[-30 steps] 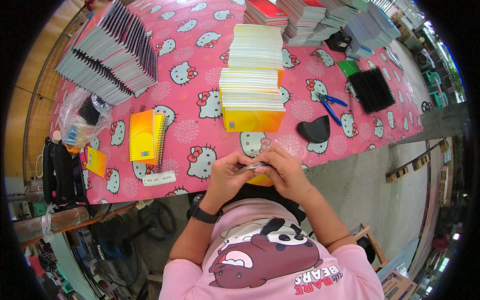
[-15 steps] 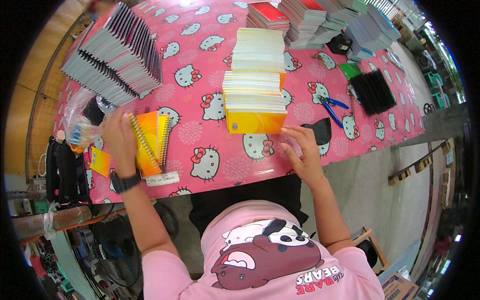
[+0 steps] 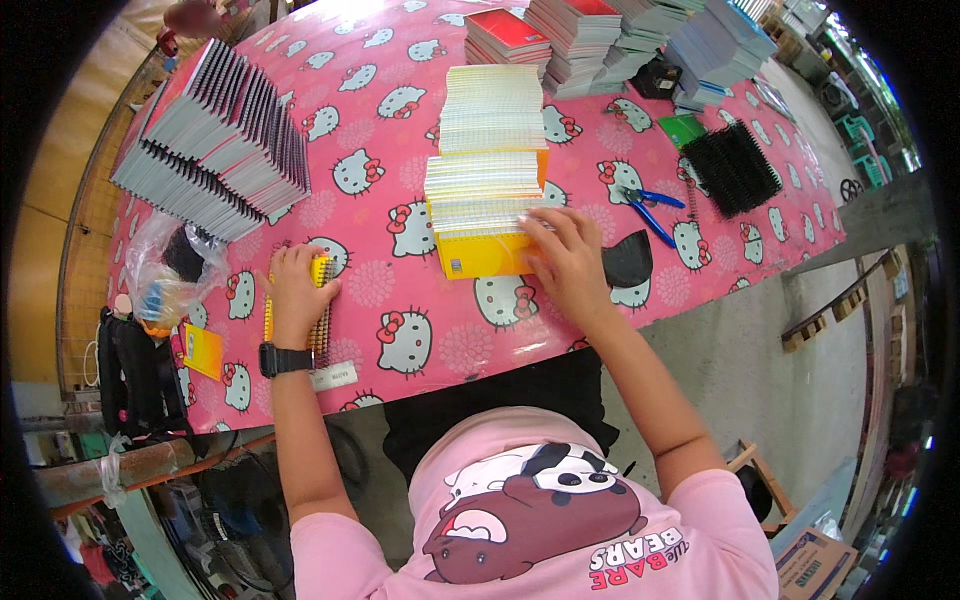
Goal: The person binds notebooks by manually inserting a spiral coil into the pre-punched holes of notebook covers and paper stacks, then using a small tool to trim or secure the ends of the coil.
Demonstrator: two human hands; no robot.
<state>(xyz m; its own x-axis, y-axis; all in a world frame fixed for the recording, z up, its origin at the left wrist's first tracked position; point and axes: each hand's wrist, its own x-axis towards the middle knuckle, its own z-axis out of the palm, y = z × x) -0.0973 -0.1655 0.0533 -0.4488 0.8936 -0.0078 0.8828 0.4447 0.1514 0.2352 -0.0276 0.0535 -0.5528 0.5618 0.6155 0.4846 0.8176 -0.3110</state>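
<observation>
My left hand [image 3: 297, 292] is closed over a small pile of yellow spiral notebooks [image 3: 322, 272], fingers bent over the far edge and thumb on the right side. Most of their covers are hidden under it. At the middle of the table stands a long row of page blocks [image 3: 492, 110] with white edges. The front one is a yellow-covered booklet [image 3: 480, 262]. My right hand [image 3: 568, 262] grips this booklet's right end, with its fingers over the top edge and the thumb low by the front cover.
Black-spiral notebooks [image 3: 215, 140] are piled at the left. Near them lie a plastic bag [image 3: 205, 255] and a yellow card [image 3: 203, 352]. Blue-handled cutters [image 3: 650, 210], a black pouch [image 3: 628, 262] and black coils [image 3: 732, 170] lie right. Red-covered stacks [image 3: 508, 35] stand at the back.
My left hand has come right and down onto the yellow spiral notebooks, which now sit squared together. My right hand has moved left and up onto the front booklet. The view has shifted slightly.
</observation>
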